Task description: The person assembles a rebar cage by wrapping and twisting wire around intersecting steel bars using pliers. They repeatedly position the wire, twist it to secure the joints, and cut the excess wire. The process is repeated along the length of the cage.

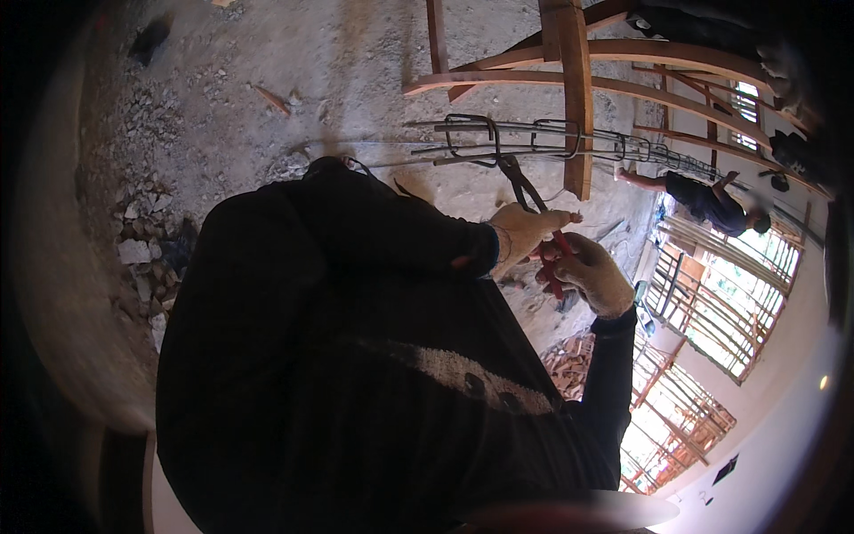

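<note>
Plainly, red-handled pliers (562,242) within fingers (578,269).

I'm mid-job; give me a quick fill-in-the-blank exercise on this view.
1. The right hand closes around a dark metal pincer-like tool whose grips are coloured ____.
2. Of the tool's jaws and grips, the ____ are nearer the long, grey steel-bar cage.
3. The co-worker in a dark top appears toward the picture's ____ edge.

Missing words: red; jaws; right.

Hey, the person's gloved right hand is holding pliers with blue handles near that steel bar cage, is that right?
Not quite: the head view shows red handles, not blue. The gloved right hand does hold the pliers near the steel bar cage.
</note>
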### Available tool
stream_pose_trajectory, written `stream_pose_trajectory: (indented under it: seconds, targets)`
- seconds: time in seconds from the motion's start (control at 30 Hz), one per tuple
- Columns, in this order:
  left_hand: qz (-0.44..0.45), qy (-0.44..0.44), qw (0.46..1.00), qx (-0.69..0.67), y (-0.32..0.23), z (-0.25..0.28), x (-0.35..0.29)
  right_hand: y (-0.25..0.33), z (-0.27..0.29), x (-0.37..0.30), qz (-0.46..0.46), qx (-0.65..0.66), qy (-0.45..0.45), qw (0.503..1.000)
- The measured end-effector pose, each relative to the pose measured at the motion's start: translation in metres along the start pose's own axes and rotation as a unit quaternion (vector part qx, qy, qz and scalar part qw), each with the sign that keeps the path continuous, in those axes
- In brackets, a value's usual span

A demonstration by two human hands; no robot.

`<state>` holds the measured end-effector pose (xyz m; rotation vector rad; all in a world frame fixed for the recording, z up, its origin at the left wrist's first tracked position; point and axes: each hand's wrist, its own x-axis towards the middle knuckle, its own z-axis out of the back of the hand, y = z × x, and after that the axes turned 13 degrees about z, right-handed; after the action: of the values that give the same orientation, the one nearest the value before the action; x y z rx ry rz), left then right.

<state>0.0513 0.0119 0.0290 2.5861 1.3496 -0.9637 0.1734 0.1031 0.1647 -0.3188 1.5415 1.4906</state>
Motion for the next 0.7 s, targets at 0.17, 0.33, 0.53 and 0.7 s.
stream_pose_trajectory:
  seconds: [0.17,0.33,0.53,0.7]
  targets:
    - [0.009,-0.017,1.000,0.009,-0.003,0.007,0.004,0.026,0.024,0.012,0.022,-0.073,0.006,0.997]
    - [0.026,-0.039,0.999,0.004,0.006,0.011,0.009,0.044,0.032,0.018,0.013,-0.183,0.068,0.981]
    - [0.046,-0.029,0.998,0.003,0.001,0.008,0.001,0.047,0.013,0.013,0.069,-0.282,0.073,0.954]
    - [0.052,-0.008,0.997,-0.059,-0.003,0.001,-0.007,0.044,-0.007,0.004,0.126,-0.355,0.071,0.924]
